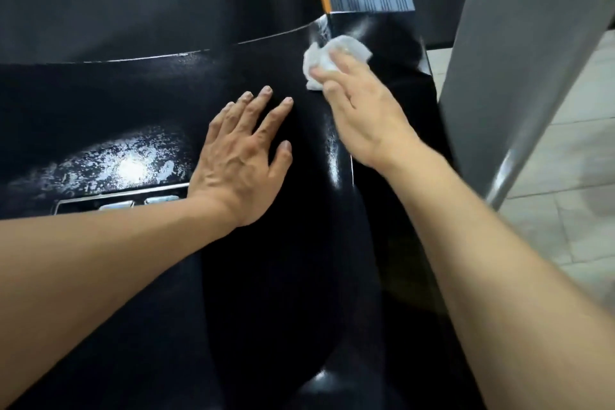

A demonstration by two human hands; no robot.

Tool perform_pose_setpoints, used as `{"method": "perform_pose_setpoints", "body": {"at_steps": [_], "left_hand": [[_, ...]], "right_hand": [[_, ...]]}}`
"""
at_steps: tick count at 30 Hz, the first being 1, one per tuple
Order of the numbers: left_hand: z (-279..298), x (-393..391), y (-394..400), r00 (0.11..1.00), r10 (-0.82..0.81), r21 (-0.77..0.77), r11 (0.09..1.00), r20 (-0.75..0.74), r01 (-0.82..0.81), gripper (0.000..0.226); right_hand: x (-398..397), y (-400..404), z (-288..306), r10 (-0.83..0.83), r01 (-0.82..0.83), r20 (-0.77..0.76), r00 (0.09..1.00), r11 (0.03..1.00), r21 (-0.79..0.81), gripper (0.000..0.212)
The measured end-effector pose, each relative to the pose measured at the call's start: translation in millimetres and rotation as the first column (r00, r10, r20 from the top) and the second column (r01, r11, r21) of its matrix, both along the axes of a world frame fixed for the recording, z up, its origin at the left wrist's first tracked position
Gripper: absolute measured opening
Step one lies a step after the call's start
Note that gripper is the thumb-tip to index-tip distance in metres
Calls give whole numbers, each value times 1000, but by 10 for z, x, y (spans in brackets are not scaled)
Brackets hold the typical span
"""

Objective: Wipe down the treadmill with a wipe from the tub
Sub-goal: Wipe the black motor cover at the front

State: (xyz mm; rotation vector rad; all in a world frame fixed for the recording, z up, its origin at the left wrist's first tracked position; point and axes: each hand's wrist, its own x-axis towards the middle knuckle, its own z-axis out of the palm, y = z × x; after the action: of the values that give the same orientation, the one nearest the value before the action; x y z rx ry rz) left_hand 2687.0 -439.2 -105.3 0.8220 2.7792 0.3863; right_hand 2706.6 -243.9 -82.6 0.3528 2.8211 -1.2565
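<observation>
right hand (359,110) presses crumpled white wipe (336,58) | glossy black treadmill (133,103)

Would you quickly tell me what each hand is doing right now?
Left hand: open, flat on the black treadmill cover.
Right hand: presses the white wipe against it.

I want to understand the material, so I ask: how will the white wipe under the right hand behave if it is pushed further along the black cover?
The wipe is crumpled under the right hand, so it is probably floppy and will bunch up. It looks thin, so likely very light. The treadmill cover shows glossy streaks, so the wipe should slide easily.
</observation>
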Motion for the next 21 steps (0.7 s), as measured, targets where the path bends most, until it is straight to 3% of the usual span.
{"method": "perform_pose_setpoints", "body": {"at_steps": [3,8,11,14,18,21], "left_hand": [[1,-17,10,1000,-2,-3,1000,4,2,66],[16,-13,27,1000,-11,11,1000,-13,12,66],[47,9,17,1000,-27,-19,999,-10,26,67],[208,278,10,998,-52,57,997,20,51,61],[484,943,-1,944,-329,138,935,-9,327,58],[557,1425,7,840,-539,73,837,-55,542,56]], "right_hand": [[582,-145,29,-175,174,-32,984,984,-35,43],[1484,-685,174,-264,261,-57,963,964,-55,41],[2108,-908,220,-389,380,-62,919,917,-120,38],[2748,-1037,203,-533,522,-53,845,842,-134,39],[3206,-981,197,-710,713,74,701,698,-60,42],[2884,-578,95,-694,703,128,708,710,-42,41]]}}
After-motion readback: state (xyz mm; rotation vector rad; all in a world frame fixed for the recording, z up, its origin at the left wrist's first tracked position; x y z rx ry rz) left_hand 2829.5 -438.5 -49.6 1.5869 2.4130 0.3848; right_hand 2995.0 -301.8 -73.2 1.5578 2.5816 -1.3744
